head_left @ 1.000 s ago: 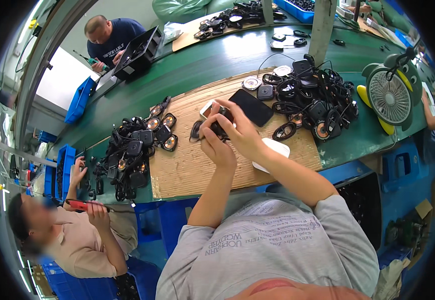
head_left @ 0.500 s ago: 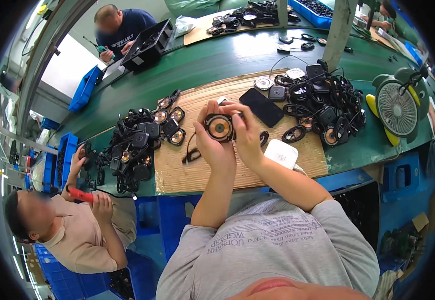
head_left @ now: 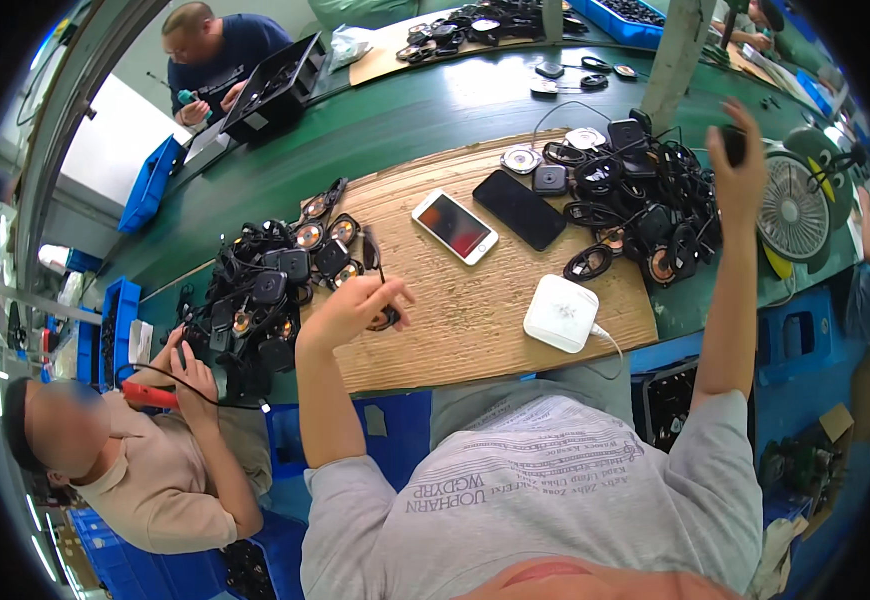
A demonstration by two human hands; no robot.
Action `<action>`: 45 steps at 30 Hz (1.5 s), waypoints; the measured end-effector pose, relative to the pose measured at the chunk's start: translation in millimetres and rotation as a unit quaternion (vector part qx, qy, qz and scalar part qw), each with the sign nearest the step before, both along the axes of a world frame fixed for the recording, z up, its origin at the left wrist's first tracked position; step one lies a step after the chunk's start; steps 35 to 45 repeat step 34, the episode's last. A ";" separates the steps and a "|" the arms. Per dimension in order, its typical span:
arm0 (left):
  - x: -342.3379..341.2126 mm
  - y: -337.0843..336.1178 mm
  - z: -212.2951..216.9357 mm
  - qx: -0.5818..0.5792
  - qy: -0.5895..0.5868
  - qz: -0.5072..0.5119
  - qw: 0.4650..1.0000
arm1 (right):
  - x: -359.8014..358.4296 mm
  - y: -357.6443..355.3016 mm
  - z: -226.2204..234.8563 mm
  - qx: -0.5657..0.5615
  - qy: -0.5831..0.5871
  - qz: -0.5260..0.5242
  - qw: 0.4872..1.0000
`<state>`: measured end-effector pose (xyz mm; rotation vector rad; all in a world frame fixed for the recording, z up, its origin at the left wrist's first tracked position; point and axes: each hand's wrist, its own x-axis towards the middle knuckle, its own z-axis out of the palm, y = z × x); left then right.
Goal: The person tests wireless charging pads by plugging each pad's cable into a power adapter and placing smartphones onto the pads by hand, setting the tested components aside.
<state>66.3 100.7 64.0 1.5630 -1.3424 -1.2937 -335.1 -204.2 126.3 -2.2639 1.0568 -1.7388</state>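
My right hand [head_left: 737, 165] is raised at the right, above a heap of black round parts and cables [head_left: 645, 215]. It is closed on a small dark round part [head_left: 731, 145]. My left hand [head_left: 353, 308] is low over the brown cardboard sheet [head_left: 475, 300] near its left end. Its curled fingers lie on a black looped piece [head_left: 386, 320]; whether they grip it is unclear. A second heap of black round parts [head_left: 265, 290] lies just left of that hand.
On the cardboard lie a white phone [head_left: 455, 226], a black phone [head_left: 518, 208] and a white square box [head_left: 561, 313] with a cable. A green fan [head_left: 795, 212] stands at the right. One person with a red tool [head_left: 150, 395] sits lower left, another [head_left: 210, 50] at the far bench.
Both hands were together holding a round black part over the cardboard. My right hand has swung up and right with a dark part, and my left hand has dropped to the cardboard.
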 end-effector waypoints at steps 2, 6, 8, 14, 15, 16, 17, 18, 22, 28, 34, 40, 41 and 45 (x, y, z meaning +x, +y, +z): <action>-5.4 5.5 3.6 0.050 -0.097 -0.034 0.993 | 3.0 -21.4 -34.3 -0.011 0.049 -0.015 0.999; -8.0 14.3 -9.5 0.063 -0.268 -0.010 0.961 | 60.8 14.8 -58.6 0.017 0.109 0.047 0.993; -10.0 27.5 -24.7 0.007 -0.410 0.069 0.909 | 109.2 63.4 -65.4 0.093 0.149 0.165 0.970; 16.8 30.6 -50.5 -0.105 -0.579 0.140 0.796 | 223.6 104.7 -154.8 -0.028 0.424 0.264 0.866; 16.8 34.3 -52.7 -0.096 -0.579 0.143 0.797 | 226.9 104.3 -157.7 -0.025 0.425 0.273 0.863; 15.9 36.2 -54.7 -0.126 -0.573 0.142 0.798 | 227.8 103.1 -160.4 -0.027 0.433 0.271 0.859; 17.2 36.2 -55.1 -0.158 -0.568 0.142 0.795 | 230.7 100.5 -160.8 -0.031 0.439 0.269 0.856; 17.3 35.2 -55.4 -0.191 -0.563 0.140 0.792 | 231.0 98.2 -161.6 -0.035 0.445 0.266 0.854; -9.7 21.6 -37.9 -0.254 -0.520 0.122 0.806 | 196.6 108.3 -134.9 -0.043 0.346 0.304 0.887; -17.7 -3.6 -55.2 -0.229 -0.487 0.073 0.840 | 113.0 157.2 -103.6 0.158 0.320 0.363 0.861; -25.6 -19.8 -47.6 -0.085 -0.391 0.100 0.911 | 133.0 165.4 -104.2 0.187 0.284 0.357 0.870; -25.6 -19.8 -47.6 -0.085 -0.391 0.100 0.911 | 133.0 165.4 -104.2 0.187 0.284 0.357 0.870; -25.6 -19.8 -47.6 -0.085 -0.391 0.100 0.911 | 133.0 165.4 -104.2 0.187 0.284 0.357 0.870; -25.6 -19.8 -47.6 -0.085 -0.391 0.100 0.911 | 133.0 165.4 -104.2 0.187 0.284 0.357 0.870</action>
